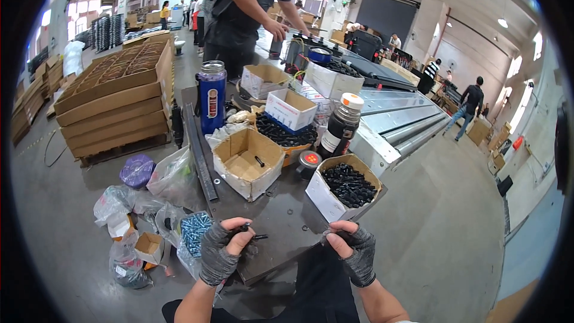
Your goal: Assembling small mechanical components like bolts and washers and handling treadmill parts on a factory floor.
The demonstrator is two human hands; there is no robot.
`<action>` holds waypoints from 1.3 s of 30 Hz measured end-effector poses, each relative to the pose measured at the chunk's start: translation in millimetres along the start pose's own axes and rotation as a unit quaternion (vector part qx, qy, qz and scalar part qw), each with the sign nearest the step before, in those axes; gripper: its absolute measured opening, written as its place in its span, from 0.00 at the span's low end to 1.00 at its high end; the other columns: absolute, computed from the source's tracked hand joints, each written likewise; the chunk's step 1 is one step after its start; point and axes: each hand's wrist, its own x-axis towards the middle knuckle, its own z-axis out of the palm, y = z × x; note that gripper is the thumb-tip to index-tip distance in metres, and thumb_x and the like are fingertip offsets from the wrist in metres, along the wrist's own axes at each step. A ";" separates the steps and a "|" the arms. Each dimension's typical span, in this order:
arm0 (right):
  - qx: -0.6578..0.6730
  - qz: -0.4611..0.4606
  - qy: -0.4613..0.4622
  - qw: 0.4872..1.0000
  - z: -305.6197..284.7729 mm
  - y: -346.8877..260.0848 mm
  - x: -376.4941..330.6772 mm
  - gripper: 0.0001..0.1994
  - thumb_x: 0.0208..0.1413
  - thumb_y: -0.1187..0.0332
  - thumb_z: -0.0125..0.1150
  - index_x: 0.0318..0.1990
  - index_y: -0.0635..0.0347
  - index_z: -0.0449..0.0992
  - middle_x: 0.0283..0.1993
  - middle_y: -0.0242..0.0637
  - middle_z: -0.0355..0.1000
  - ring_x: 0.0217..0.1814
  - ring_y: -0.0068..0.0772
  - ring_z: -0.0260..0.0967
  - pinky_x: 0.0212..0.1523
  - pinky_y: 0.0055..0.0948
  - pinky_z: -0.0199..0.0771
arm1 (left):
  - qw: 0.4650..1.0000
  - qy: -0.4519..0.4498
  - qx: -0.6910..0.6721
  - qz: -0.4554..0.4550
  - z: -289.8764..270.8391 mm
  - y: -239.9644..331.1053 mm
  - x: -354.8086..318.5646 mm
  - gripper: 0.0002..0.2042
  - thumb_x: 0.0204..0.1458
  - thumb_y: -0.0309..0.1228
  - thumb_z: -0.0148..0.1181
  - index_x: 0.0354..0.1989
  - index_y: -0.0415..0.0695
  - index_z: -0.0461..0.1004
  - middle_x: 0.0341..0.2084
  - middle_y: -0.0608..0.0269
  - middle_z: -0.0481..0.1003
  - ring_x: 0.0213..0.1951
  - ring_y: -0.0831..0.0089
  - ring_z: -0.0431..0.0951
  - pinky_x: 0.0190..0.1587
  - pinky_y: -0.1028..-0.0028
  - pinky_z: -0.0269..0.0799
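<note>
A: Entry, head view. Left hand (pixel 222 251), in a grey fingerless glove, has its fingers (pixel 239 240) clamped on a small black screw (pixel 254 233), held just above the near edge of the worktop (pixel 281 218). The screw tip points toward the right hand (pixel 354 250).

B: Right hand state?

A: Gloved too, fingers curled together near the same edge. Something small and dark may sit under the thumb; I cannot tell what.

B: Progress?

A: Judging from stock only. The white box (pixel 344 185) beyond the right hand is heaped with black parts, so plenty is left. The brown box (pixel 246 161), beyond the left hand, holds only one black piece on its floor. If that box takes finished pieces, the work has barely begun; that is a guess.

B: Other items on the worktop?

A: Behind the brown box, a blue bottle (pixel 211 97); behind the white box, a dark flask with an orange cap (pixel 341 124). A tray of black rings (pixel 286 134) lies between them. Loose washers dot the grey surface.

B: Room?

A: Factory hall, concrete floor. Left of the worktop, plastic bags (pixel 173 176) and stacked cartons (pixel 116 101) on a pallet. At the far end of the worktop, a person in a dark shirt (pixel 245 9) reaches over it.
</note>
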 end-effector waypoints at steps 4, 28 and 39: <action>0.062 0.063 -0.055 0.995 2.5 -7.6 8.3 0.11 0.58 0.76 0.63 0.49 0.64 0.76 0.39 0.36 0.77 0.40 0.26 0.75 0.44 0.26 0.76 | 0.999 -0.026 0.027 -0.007 3.9 9.8 -4.7 0.11 0.57 0.29 0.63 0.46 0.39 0.79 0.32 0.64 0.81 0.35 0.78 0.80 0.41 0.77 0.74; -0.064 -0.259 -0.134 0.954 87.2 -11.5 36.9 0.09 0.53 0.83 0.65 0.39 0.62 0.74 0.41 0.43 0.78 0.42 0.30 0.76 0.45 0.28 0.75 | 0.995 -0.093 0.024 -0.013 -1.1 11.9 -3.5 0.14 0.59 0.30 0.64 0.51 0.38 0.77 0.39 0.59 0.80 0.42 0.74 0.80 0.47 0.73 0.75; 0.088 0.085 -0.236 0.964 79.2 -29.2 49.8 0.11 0.57 0.73 0.64 0.46 0.66 0.77 0.39 0.37 0.78 0.42 0.27 0.76 0.47 0.27 0.75 | 0.995 -0.088 -0.005 -0.052 -0.4 13.9 -3.2 0.14 0.60 0.29 0.63 0.52 0.38 0.76 0.39 0.60 0.80 0.40 0.76 0.81 0.45 0.74 0.75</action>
